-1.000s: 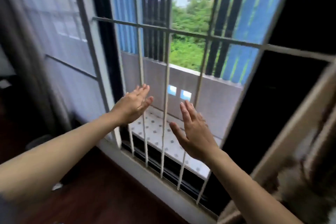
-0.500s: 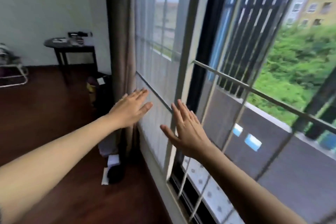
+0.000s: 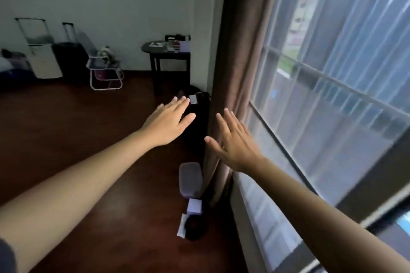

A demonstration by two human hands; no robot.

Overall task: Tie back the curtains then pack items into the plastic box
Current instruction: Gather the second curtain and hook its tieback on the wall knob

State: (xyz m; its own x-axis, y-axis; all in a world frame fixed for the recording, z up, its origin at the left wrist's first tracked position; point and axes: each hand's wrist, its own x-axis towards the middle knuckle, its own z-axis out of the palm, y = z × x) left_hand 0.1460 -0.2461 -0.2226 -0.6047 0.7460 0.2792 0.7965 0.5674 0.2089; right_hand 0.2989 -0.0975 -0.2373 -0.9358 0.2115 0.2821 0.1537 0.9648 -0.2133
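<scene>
- Two cases at far left, upright against the pale wall with handles raised: white suitcase and, just right of it, black suitcase.
- Next along, folding chair with a white frame; load on its seat too blurred to name.
- Further right, dark side table by the wall, small items on top.
- Left hand stretched out over the dark wood floor, palm down, fingers straight and close together, holding nothing.
- Beyond its fingertips, tall black object with a white label, standing beside the curtain.
- Lower down by the curtain's foot, in a row: grey pouch, small white box, round black thing.
- Right hand raised at the curtain's edge, fingers straight and slightly spread, gripping nothing; touching the cloth or not, cannot tell.
- Brown curtain gathered in a narrow column at the window's left side, hanging loose to the floor.
- At right, sheer curtain across the barred window.
</scene>
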